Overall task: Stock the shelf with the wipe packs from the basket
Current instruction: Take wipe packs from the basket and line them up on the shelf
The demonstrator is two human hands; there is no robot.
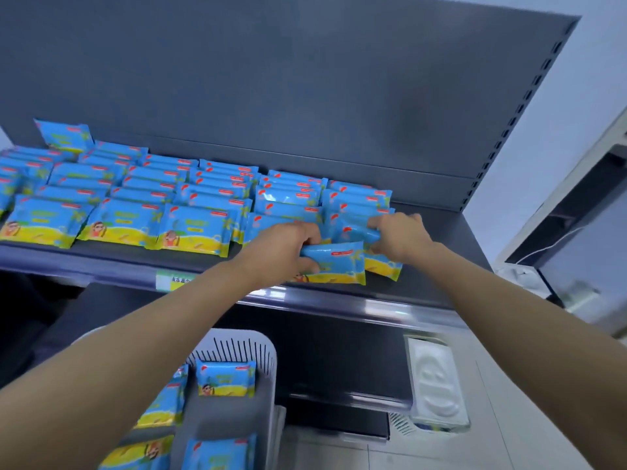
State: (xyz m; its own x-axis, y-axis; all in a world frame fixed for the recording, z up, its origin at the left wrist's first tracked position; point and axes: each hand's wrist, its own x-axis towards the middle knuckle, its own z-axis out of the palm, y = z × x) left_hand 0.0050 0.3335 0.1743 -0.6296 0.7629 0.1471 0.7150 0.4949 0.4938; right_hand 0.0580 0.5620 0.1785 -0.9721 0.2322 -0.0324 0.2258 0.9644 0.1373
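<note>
Shelf (101,256) nearly full; my left hand (288,254) grips one pack (339,264), right hand (402,236) pinches a second pack (356,232); basket (266,344) holds several more.

At your right a white-framed cabinet (573,212) is standing before the pale blue wall (597,69), with a thin white cable (549,240) trailing across its dark opening. Down low, a white moulded tray (436,378) is lying on the light tiled floor (502,435).

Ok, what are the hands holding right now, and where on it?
The left hand grips the front wipe pack by its left end; the right hand grips the rear wipe pack by its right end.
</note>
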